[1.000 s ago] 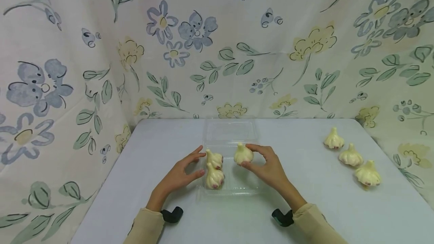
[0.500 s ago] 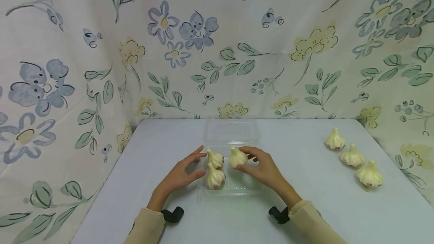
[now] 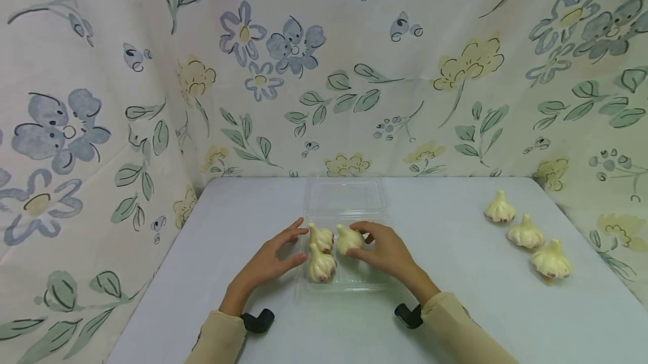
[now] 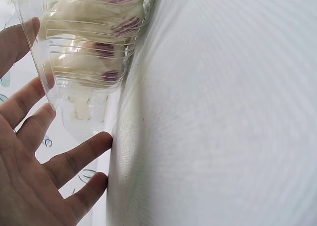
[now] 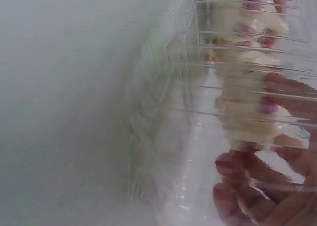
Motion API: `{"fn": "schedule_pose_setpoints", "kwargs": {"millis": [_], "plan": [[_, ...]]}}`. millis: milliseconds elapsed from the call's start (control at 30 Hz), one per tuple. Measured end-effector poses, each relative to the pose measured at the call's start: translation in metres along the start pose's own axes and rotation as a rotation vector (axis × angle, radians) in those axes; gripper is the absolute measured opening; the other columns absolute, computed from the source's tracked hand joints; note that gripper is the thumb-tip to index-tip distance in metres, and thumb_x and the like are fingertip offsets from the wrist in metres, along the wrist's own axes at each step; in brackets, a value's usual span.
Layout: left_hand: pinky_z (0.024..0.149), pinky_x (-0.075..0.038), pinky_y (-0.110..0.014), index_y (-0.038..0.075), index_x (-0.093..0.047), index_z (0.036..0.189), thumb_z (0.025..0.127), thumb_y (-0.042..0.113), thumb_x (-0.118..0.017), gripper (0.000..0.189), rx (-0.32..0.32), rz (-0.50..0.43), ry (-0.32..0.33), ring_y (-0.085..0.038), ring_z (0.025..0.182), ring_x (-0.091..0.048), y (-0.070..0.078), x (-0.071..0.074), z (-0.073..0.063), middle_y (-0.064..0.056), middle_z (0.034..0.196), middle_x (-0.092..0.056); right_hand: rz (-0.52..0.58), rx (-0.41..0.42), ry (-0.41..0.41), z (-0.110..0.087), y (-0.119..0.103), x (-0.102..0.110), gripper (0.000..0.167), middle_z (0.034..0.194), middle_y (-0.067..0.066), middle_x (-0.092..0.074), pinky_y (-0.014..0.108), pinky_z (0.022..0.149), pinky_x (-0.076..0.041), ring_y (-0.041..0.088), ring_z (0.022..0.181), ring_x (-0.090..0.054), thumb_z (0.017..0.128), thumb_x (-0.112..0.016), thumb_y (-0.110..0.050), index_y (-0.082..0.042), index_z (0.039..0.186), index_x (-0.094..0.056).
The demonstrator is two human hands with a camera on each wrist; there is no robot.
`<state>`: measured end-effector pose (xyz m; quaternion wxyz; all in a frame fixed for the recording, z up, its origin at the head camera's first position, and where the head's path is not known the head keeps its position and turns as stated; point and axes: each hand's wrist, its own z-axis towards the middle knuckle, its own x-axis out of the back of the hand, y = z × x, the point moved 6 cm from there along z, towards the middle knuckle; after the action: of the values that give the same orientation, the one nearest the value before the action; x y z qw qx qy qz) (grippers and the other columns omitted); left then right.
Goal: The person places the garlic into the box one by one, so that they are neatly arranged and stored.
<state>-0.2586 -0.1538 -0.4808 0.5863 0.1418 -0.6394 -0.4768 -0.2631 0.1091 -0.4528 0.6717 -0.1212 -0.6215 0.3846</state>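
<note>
Garlic [image 3: 348, 240], glossy and bulbous, sits in the head view pinched by the right hand [image 3: 387, 247], whose fingers partly hide it, within the clear box [image 3: 360, 285], near two bulbs [image 3: 321, 268]. The left hand [image 3: 270, 260] is loosely spread at the box's left edge. In the left wrist view, ribbed plastic veils purple-streaked bulbs, cut off at the top; splayed fingers may touch the rim. In the right wrist view, blur and reflections obscure the grip.
</note>
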Motion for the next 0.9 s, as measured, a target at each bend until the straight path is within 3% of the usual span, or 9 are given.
{"fn": "schedule_pose_setpoints", "kwargs": {"millis": [400, 900], "plan": [[0.117, -0.032, -0.066, 0.025, -0.051, 0.150, 0.095, 0.041, -0.071, 0.060, 0.016, 0.000, -0.012, -0.032, 0.140, -0.052, 0.000, 0.000, 0.000, 0.010, 0.169, -0.026, -0.083, -0.038, -0.021, 0.005, 0.002, -0.009, 0.055, 0.112, 0.001, -0.075, 0.033, 0.072, -0.053, 0.016, 0.090, -0.067, 0.079, -0.087, -0.040, -0.018, 0.126, -0.071], [0.115, -0.032, -0.068, 0.024, -0.051, 0.149, 0.096, 0.039, -0.071, 0.059, 0.002, 0.003, -0.002, -0.034, 0.138, -0.054, 0.001, -0.001, 0.000, 0.005, 0.170, -0.026, -0.100, -0.083, -0.026, 0.009, 0.002, -0.013, 0.058, 0.121, 0.004, -0.072, 0.036, 0.073, -0.054, 0.018, 0.091, -0.067, 0.081, -0.086, -0.039, -0.016, 0.131, -0.068]]}}
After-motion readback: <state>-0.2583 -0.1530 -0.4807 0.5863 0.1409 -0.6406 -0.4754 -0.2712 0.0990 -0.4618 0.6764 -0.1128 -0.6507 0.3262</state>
